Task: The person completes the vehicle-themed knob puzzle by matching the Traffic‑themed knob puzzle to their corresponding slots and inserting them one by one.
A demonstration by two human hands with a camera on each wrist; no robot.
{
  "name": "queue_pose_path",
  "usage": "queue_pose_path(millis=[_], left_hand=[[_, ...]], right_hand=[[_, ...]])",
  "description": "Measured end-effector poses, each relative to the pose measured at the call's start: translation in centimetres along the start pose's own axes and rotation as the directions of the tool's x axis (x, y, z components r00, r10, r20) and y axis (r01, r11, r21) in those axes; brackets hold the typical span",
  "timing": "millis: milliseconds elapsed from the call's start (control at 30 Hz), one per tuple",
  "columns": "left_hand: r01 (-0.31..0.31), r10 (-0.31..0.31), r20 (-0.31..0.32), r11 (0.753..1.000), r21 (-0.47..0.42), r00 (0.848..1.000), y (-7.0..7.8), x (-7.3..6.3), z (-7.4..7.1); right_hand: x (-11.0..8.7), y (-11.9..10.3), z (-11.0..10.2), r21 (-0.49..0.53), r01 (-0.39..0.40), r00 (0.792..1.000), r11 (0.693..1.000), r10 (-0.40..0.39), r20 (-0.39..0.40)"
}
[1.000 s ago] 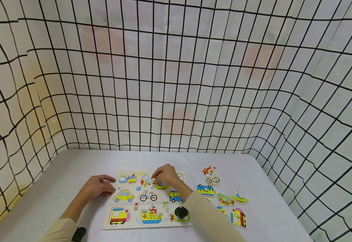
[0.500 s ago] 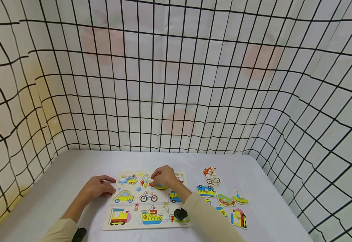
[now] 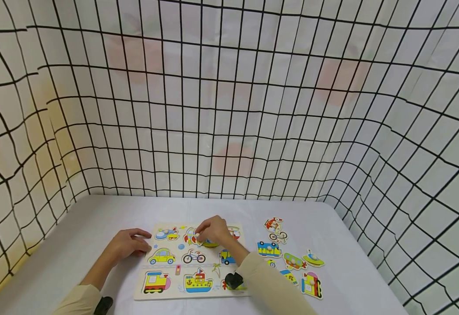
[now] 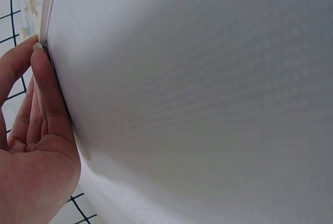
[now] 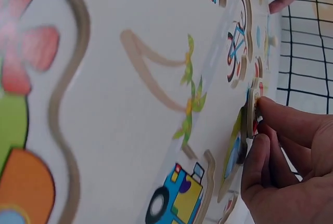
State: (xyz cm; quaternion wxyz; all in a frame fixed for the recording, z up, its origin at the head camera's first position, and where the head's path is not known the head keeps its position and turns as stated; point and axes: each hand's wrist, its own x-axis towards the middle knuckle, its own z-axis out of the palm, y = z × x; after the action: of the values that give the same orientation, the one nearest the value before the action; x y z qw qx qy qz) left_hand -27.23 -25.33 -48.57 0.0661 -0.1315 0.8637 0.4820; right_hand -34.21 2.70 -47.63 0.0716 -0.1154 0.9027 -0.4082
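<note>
In the lower centre of the head frame, we find the right hand (image 3: 215,229) bent in, thumb and fingers drawn together in a pinch on the rocket piece (image 5: 253,107), which sits toward the right side of the right wrist frame. The piece lies over the upper middle of the puzzle board (image 3: 139,294); its hollow is mostly masked, so we cannot tell whether it has dropped in. The left hand (image 3: 127,244), lower left, holds nothing up; its fingers lie relaxed, tips against the board's left edge, apparently steadying it. We judge the step to be fitting the rocket: the next move calls for a small turn or slide until outlines match, then a press and release. Loose pieces wait lower right, from the helicopter piece (image 3: 272,224) down to the train piece (image 3: 311,285).
</note>
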Motion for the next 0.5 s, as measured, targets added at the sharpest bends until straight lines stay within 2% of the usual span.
queue_pose_path(millis=[233,500], left_hand=[[0.010,-0.010,-0.001,1.000,-0.003,1.000,0.1,0.1,0.0],[0.012,-0.012,-0.009,1.000,-0.014,1.000,-0.1,0.2,0.1]], right_hand=[[0.2,-0.3,0.9,0.024,0.016,0.999,1.000,-0.015,-0.044],[0.5,-0.8,2.0,0.015,0.026,0.999,1.000,-0.025,-0.046]])
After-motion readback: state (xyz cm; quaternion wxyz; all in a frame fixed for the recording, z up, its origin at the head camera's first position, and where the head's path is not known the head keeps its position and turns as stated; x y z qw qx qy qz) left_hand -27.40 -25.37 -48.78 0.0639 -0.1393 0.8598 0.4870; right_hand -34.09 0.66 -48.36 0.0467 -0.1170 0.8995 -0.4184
